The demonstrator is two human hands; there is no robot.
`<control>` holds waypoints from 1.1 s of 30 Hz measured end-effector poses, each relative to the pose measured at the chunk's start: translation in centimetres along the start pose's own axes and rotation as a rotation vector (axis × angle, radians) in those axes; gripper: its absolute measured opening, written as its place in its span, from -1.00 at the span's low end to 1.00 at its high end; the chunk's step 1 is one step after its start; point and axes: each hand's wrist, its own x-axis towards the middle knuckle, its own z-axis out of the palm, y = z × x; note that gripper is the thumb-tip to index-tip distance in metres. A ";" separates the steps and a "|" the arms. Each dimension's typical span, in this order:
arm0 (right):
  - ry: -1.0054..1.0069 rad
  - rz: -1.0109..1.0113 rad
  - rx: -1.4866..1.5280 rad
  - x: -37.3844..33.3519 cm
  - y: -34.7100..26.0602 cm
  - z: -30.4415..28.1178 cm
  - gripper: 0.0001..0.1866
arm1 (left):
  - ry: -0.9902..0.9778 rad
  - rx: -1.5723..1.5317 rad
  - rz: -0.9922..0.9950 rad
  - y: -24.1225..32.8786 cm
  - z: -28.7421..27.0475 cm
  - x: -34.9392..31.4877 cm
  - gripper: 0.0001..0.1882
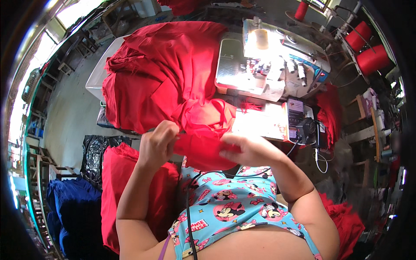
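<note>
A piece of red fabric is stretched between my hands, above my lap. My left hand is closed on its left edge, the fingers curled in a pinch. At the right edge my right hand has its thumb and fingers around the fabric; motion blurs the fingertips. Just beyond, a gathered bunch of red fabric lies at the table's near side, joined to or touching a large red fabric heap. The sewing machine, white and lit by a bright lamp, stands ahead to the right.
A stack of red fabric stands left of my lap, beside dark blue fabric and a black plastic bag. A phone and a black device with cables sit on the table's right. Red thread cones stand at the far right.
</note>
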 end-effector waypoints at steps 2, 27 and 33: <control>0.095 0.125 0.163 1.3 0.6 -0.2 -0.77 | 0.074 0.002 -0.063 -0.3 0.2 1.8 -0.80; 0.119 0.235 -0.495 10.5 9.6 3.9 -0.75 | -0.079 -0.124 -0.470 -6.4 10.3 2.3 -0.65; 0.022 0.391 -0.176 11.0 9.3 3.0 -0.74 | -0.128 -0.125 -0.496 -6.5 10.2 2.5 -0.67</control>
